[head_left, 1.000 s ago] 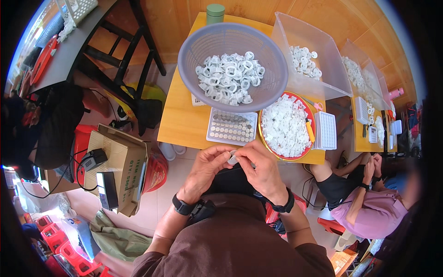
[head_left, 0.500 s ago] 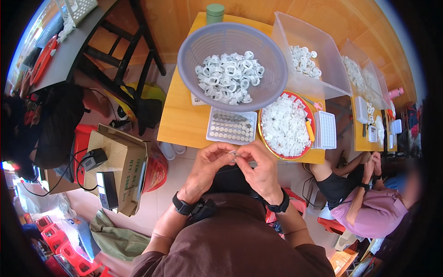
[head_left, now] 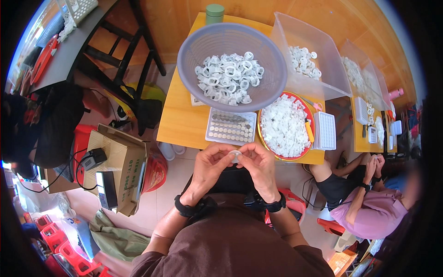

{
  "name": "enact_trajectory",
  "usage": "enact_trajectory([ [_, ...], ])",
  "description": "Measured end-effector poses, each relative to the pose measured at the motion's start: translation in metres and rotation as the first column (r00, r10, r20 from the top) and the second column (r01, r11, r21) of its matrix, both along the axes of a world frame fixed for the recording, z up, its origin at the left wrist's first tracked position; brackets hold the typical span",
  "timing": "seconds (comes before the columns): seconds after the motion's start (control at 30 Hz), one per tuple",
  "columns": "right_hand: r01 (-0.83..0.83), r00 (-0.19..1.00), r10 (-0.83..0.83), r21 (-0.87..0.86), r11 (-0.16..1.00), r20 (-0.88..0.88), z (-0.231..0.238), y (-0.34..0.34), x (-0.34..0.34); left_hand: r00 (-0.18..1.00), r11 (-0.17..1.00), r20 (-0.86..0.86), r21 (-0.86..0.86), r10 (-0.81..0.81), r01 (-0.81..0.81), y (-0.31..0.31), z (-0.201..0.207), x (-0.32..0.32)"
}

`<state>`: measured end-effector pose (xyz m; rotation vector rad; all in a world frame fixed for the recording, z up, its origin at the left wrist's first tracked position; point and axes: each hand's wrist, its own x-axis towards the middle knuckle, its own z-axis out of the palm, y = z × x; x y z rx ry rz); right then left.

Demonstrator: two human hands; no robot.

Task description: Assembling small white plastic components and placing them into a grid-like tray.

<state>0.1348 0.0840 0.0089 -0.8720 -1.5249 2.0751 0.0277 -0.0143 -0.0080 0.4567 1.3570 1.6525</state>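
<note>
Between my two hands is a small round white plastic part (head_left: pixel 235 156), pinched from both sides in front of the table's near edge. My left hand (head_left: pixel 210 167) closes thumb and fingers on its left side, and my right hand (head_left: pixel 259 167) does the same on its right. Just beyond them, a white tray (head_left: pixel 208 134) holds rows of small round silvery discs. To the right of that lies a red round tray (head_left: pixel 310 111) heaped with small white pieces. A grey-purple colander (head_left: pixel 189 69) with many white ring-shaped parts stands behind.
A clear plastic bin (head_left: pixel 332 69) with white round parts sits at the back right, beside a white slotted tray (head_left: pixel 325 131). A green canister (head_left: pixel 215 14) stands at the far edge. A cardboard box (head_left: pixel 124 161) is left on the floor; another person (head_left: pixel 369 203) sits at right.
The white part between my fingers has turned and now shows its round face. My hands have come slightly closer together; both still grip it.
</note>
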Motion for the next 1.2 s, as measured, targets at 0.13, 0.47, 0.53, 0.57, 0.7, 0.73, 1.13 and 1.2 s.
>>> enact_trajectory([
  [0.13,0.009,1.000,-0.009,0.005,1.000,-0.009,-0.005,-0.001,0.000,0.999,1.000,-0.039,0.011,0.012,-0.011,0.000,0.000,-0.001],
  [0.47,0.027,0.999,-0.030,0.080,0.996,0.043,-0.010,-0.003,-0.007,0.989,0.998,-0.135,-0.005,0.063,-0.064,0.002,-0.002,0.004],
  [0.53,0.027,0.998,-0.031,0.079,0.996,0.045,-0.011,-0.003,-0.008,0.986,0.997,-0.151,-0.019,0.065,-0.069,0.002,-0.004,0.004],
  [0.57,0.029,0.998,-0.033,0.079,0.996,0.048,-0.012,-0.004,-0.009,0.982,0.997,-0.176,-0.028,0.060,-0.066,0.002,-0.006,0.003],
  [0.7,0.055,0.996,-0.065,0.162,0.985,0.057,-0.018,-0.008,-0.011,0.964,0.994,-0.258,-0.067,0.063,-0.083,0.002,-0.011,0.002],
  [0.73,0.068,0.995,-0.084,0.270,0.960,0.048,-0.020,-0.010,-0.013,0.964,0.994,-0.258,-0.069,0.064,-0.084,0.002,-0.011,0.001],
  [1.13,0.112,0.994,-0.113,0.128,0.986,0.005,-0.013,-0.009,-0.005,0.995,0.996,-0.043,0.014,0.085,-0.085,0.002,0.004,0.001],
  [1.2,0.129,0.991,-0.133,0.162,0.978,0.014,-0.011,-0.009,-0.005,0.909,0.996,-0.409,-0.002,0.077,-0.086,0.002,0.004,0.002],
])
